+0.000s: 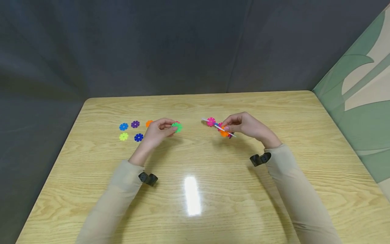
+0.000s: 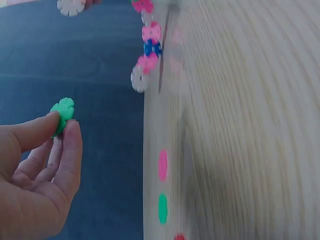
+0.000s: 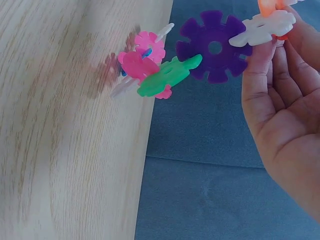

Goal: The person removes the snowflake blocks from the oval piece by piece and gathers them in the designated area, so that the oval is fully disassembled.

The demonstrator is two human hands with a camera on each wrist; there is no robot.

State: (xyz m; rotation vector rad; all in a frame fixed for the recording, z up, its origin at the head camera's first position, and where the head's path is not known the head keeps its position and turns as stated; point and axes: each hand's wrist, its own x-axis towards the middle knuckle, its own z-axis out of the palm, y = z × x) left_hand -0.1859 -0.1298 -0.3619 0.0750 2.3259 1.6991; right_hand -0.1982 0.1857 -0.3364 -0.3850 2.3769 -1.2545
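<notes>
My left hand [image 1: 156, 134] pinches a green notched plastic disc [image 1: 177, 127] between thumb and fingertips, raised over the table. My right hand [image 3: 287, 100] grips one end of a chain of interlocking notched discs, by a white disc [image 3: 265, 28] beside an orange one [image 3: 270, 6]. Farther along, the chain has a purple disc [image 3: 215, 47], a green disc [image 3: 169, 76] and pink discs [image 3: 151, 46] near the tabletop. In the head view the hands are apart, and my right fingers [image 1: 228, 128] cover part of the chain.
Left of my left hand, loose discs lie on the wooden table [image 1: 122, 189]: blue [image 1: 123, 126], purple [image 1: 135, 124], yellow-green [image 1: 123, 136], dark blue [image 1: 138, 137] and orange [image 1: 149, 123]. Dark fabric [image 1: 182, 47] hangs behind the far edge.
</notes>
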